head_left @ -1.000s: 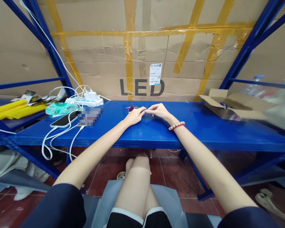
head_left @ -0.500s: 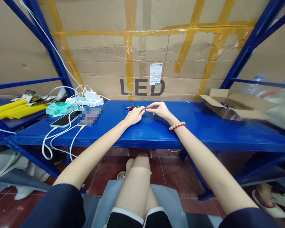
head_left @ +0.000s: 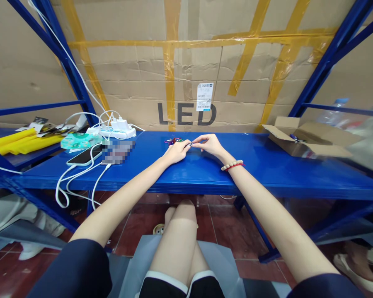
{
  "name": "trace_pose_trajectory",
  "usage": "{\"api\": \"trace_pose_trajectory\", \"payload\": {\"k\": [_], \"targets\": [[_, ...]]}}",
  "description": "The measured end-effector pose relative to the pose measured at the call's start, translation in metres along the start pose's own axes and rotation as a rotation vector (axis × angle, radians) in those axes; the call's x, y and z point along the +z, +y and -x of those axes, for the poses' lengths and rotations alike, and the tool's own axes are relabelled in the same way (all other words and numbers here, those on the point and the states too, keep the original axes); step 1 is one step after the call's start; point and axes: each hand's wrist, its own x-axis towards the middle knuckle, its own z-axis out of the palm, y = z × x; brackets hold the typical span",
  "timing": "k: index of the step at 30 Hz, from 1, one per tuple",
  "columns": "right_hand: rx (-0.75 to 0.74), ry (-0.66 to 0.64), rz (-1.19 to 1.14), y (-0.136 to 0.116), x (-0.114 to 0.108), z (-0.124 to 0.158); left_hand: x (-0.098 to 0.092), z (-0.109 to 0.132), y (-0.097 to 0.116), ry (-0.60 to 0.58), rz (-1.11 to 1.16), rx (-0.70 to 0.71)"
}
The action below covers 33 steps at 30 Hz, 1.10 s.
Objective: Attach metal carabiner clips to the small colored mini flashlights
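Note:
Over the middle of the blue table my left hand (head_left: 175, 152) is closed, fingertips pinched on a small dark, shiny piece (head_left: 189, 145) too small to name. My right hand (head_left: 209, 145) meets it from the other side, thumb and forefinger pinched at the end of that same piece. Just behind my left hand lie slim, shiny purple, red and green things (head_left: 171, 141), partly covered by it; their kind does not show clearly.
An open cardboard box (head_left: 311, 136) with a small blue item inside stands at right. On the left are a phone (head_left: 85, 156) with white cables, a power strip (head_left: 119, 131), a teal packet (head_left: 81, 141) and yellow rolls (head_left: 27, 140). A taped cardboard wall (head_left: 136, 82) rises behind the table.
Both hands keep nearly the same place and grip, with only slight finger movement at the small piece. The view has shifted very slightly. A foot at the lower right has moved.

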Motion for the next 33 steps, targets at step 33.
{"api": "trace_pose_trajectory", "payload": {"k": [33], "targets": [[0.015, 0.007, 0.148, -0.003, 0.003, 0.005, 0.003, 0.001, -0.006, 0.018, 0.12, 0.143]]}}
